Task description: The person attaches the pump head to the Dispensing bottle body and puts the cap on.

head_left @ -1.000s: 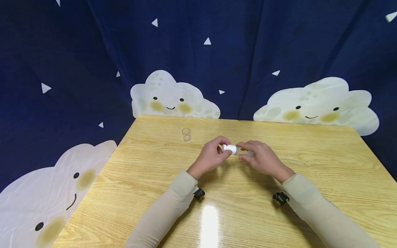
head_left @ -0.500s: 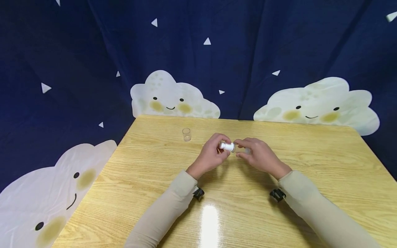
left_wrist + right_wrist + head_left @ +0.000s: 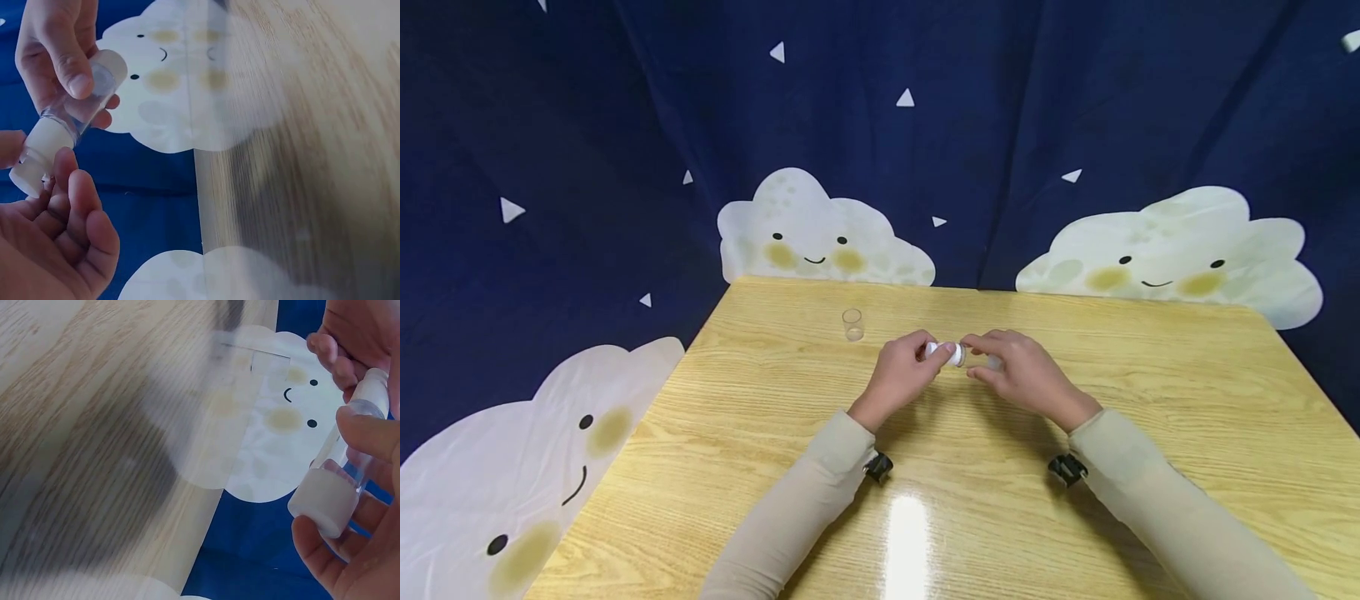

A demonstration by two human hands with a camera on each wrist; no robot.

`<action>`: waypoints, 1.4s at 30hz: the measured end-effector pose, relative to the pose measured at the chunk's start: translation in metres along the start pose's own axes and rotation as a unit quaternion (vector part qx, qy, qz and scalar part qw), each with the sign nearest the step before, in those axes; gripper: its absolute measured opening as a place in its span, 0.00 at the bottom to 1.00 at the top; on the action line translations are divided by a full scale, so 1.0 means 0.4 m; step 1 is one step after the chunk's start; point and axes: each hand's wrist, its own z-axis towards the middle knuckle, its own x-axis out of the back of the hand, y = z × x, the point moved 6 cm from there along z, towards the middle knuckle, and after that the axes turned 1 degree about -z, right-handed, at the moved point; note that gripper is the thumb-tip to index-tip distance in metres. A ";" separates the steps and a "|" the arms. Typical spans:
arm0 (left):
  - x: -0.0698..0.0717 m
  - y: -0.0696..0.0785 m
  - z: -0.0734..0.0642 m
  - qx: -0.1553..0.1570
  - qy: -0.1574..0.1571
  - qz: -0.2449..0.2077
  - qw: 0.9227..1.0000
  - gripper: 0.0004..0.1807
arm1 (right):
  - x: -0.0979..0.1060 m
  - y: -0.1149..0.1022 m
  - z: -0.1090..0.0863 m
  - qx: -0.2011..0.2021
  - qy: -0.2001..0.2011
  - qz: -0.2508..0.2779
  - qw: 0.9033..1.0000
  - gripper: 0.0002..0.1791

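Note:
A small clear bottle with a white pump top is held tilted between the two hands above the table. My left hand pinches the white top, its thumb lying across it in the head view. My right hand grips the clear body with thumb and fingers. The bottle's whitish base shows below that thumb in the right wrist view. Part of the body is hidden behind the right fingers. Farther back on the left stands a clear open cylinder, like a cap.
The wood-grain table spreads under both forearms, its far edge meeting a dark blue curtain with cloud prints. Black wrist mounts hang by the sleeves. A bright light reflection lies near the front.
Both hands and the bottle have shifted slightly left. The left thumb has moved up across the white top, which has turned a little. The clear cylinder stays in place.

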 end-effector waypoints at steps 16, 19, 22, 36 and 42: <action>-0.016 0.015 0.000 -0.042 -0.005 0.000 0.999 0.12 | -0.004 0.013 -0.016 -0.005 -0.007 0.022 1.000 0.23; -0.020 0.017 -0.002 -0.047 -0.012 -0.001 0.999 0.12 | -0.006 0.017 -0.021 -0.007 -0.012 0.021 1.000 0.23; -0.025 0.019 -0.003 -0.051 -0.020 -0.004 0.998 0.11 | -0.007 0.020 -0.026 -0.005 -0.015 0.020 1.000 0.24; 0.010 -0.026 -0.004 -0.007 -0.010 -0.012 1.000 0.24 | 0.007 0.041 -0.027 -0.020 -0.003 0.020 1.000 0.22; 0.035 -0.041 -0.013 -0.010 -0.009 -0.003 1.000 0.22 | 0.002 0.048 -0.029 -0.031 -0.005 0.022 0.999 0.24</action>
